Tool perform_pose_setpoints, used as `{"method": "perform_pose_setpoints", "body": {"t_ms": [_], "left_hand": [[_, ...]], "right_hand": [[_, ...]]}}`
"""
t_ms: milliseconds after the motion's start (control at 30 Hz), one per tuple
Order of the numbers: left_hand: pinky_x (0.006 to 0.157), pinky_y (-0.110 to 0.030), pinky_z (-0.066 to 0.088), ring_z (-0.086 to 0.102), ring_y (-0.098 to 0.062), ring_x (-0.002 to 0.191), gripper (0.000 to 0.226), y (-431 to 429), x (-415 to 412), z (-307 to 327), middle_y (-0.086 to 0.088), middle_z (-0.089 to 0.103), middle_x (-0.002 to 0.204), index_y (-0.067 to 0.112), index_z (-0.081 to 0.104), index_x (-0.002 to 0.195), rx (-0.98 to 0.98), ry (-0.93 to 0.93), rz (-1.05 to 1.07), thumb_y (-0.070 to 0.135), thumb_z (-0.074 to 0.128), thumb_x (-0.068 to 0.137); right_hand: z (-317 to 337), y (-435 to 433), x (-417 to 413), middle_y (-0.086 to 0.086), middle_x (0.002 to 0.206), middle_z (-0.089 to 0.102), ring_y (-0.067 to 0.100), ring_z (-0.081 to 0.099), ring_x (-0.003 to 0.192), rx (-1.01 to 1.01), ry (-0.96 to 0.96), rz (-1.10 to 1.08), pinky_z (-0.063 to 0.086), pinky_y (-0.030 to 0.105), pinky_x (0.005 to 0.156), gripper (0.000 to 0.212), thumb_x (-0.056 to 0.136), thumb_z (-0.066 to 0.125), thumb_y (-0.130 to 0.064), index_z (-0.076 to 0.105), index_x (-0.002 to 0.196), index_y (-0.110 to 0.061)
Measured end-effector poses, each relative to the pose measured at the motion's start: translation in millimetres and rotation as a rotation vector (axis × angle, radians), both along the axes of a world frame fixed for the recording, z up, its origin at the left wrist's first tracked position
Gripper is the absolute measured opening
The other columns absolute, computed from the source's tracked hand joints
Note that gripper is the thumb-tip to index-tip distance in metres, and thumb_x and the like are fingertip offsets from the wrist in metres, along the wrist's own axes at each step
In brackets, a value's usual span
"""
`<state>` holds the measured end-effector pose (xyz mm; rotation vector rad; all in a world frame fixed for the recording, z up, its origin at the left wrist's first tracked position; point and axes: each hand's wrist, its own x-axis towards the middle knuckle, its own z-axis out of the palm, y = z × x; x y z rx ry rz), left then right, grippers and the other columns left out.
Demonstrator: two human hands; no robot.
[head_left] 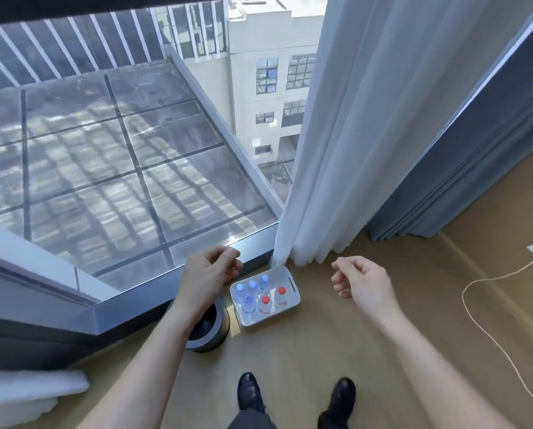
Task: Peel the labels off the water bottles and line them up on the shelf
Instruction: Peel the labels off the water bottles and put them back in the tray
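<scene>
A white bin [293, 300] sits on the floor by the window and holds several upright water bottles. Some have blue caps [248, 299] and two have red caps [265, 300]. My left hand [211, 274] hovers above and to the left of the bin, fingers loosely curled, holding nothing. Off to the right of the bin, my right hand [359, 281] hangs in the air with loosely curled fingers, also without anything in it. The metal window ledge [154, 284] runs along the glass just behind my left hand.
A round black waste basket [209, 331] stands on the floor left of the bin. White sheer curtain [336, 150] and grey drape [475, 168] hang at the right. A white cable [488, 323] trails across the tan floor. My two black shoes [296, 394] are at the bottom.
</scene>
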<state>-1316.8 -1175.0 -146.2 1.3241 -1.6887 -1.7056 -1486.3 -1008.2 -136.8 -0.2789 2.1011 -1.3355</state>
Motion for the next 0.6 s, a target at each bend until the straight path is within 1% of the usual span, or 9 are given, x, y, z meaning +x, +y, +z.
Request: {"method": "perform_pose_setpoints", "body": {"t_ms": [67,167,300,400,467,567,600], "left_hand": [[0.054,-0.011,0.048,0.059,-0.015,0.063,0.018,-10.1,-7.7,-7.5,-0.005,0.068,0.070,0.008,0.069,0.082,0.001,-0.047,0.009,0.015,0.056,0.092],[0.064,-0.023,0.050,0.060,-0.016,0.065,0.018,-18.3,-18.7,-22.8,-0.001,0.070,0.069,0.012,0.069,0.081,0.040,-0.101,0.068,0.017,0.056,0.092],[0.069,-0.027,0.051,0.063,-0.015,0.070,0.018,-15.0,-39.7,-34.8,-0.003,0.071,0.076,0.012,0.069,0.084,0.039,-0.185,0.136,0.020,0.055,0.092],[0.073,-0.032,0.052,0.062,-0.016,0.070,0.019,-5.9,-59.9,-39.4,-0.006,0.071,0.078,0.009,0.070,0.087,0.027,-0.231,0.231,0.018,0.054,0.093],[0.071,-0.030,0.051,0.062,-0.013,0.066,0.020,0.8,-77.1,-44.8,-0.007,0.071,0.079,0.007,0.070,0.087,0.018,-0.271,0.284,0.017,0.053,0.093],[0.059,-0.017,0.049,0.058,0.001,0.050,0.020,12.9,-100.5,-55.3,-0.005,0.069,0.075,0.007,0.069,0.085,0.035,-0.290,0.377,0.016,0.054,0.092],[0.057,-0.016,0.048,0.057,0.003,0.048,0.019,17.4,-107.0,-59.4,-0.004,0.069,0.073,0.008,0.069,0.084,0.039,-0.299,0.397,0.016,0.054,0.092]], "right_hand": [[-9.9,-12.3,-14.9,0.005,0.064,0.060,0.017,0.053,0.059,0.028,-0.016,0.027,0.046,0.026,0.057,0.024,0.094,0.051,-0.012,0.064,0.074,-0.012],[-26.5,-26.9,-41.4,0.004,0.065,0.061,0.018,0.055,0.060,0.070,-0.038,0.084,0.047,0.028,0.058,0.023,0.093,0.052,-0.014,0.065,0.075,-0.012],[-45.6,-38.7,-78.9,0.003,0.066,0.062,0.018,0.056,0.062,0.114,-0.056,0.186,0.049,0.030,0.062,0.022,0.093,0.052,-0.015,0.066,0.077,-0.013],[-54.9,-48.9,-109.9,0.004,0.065,0.062,0.018,0.055,0.060,0.116,-0.087,0.266,0.049,0.029,0.060,0.022,0.093,0.051,-0.014,0.067,0.079,-0.009],[-62.8,-56.5,-131.0,0.004,0.064,0.061,0.017,0.054,0.060,0.116,-0.104,0.324,0.048,0.029,0.061,0.023,0.093,0.051,-0.015,0.067,0.079,-0.006],[-78.3,-65.9,-155.7,0.003,0.065,0.061,0.016,0.054,0.059,0.140,-0.136,0.419,0.049,0.030,0.064,0.024,0.093,0.051,-0.015,0.065,0.073,-0.012],[-84.7,-67.2,-162.2,0.003,0.065,0.061,0.016,0.054,0.059,0.150,-0.148,0.442,0.049,0.031,0.065,0.024,0.092,0.051,-0.015,0.064,0.072,-0.013]]}}
